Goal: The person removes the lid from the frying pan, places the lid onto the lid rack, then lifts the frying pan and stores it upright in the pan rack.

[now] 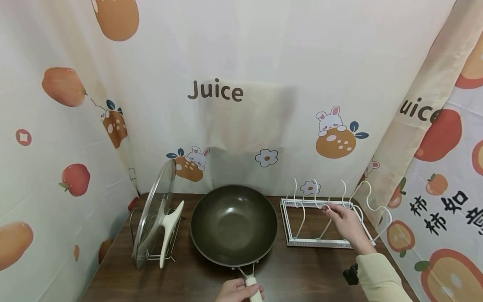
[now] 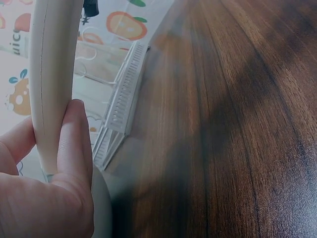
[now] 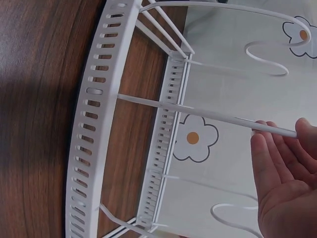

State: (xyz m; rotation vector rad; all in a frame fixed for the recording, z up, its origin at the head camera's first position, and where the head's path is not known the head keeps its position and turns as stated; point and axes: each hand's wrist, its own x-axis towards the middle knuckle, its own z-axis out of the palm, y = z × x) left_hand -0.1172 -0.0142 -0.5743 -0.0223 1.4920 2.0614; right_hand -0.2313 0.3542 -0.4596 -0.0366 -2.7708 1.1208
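A dark wok (image 1: 234, 226) sits on the table with its cream handle (image 1: 255, 293) towards me. My left hand (image 1: 238, 291) holds this handle between thumb and fingers, and the left wrist view shows the same hold close up. To the wok's right is a white metal rack (image 1: 320, 243) with slotted rails and curved wire dividers. My right hand (image 1: 346, 227) pinches one divider (image 3: 208, 116) near its upper part, thumb on one side and fingers on the other.
On the left, a glass lid (image 1: 154, 209) with a cream handle (image 1: 170, 228) leans upright in a thin wire stand (image 1: 173, 259). The brown wooden table (image 1: 302, 272) is bordered by fruit-printed curtains (image 1: 260, 113) at the back and both sides.
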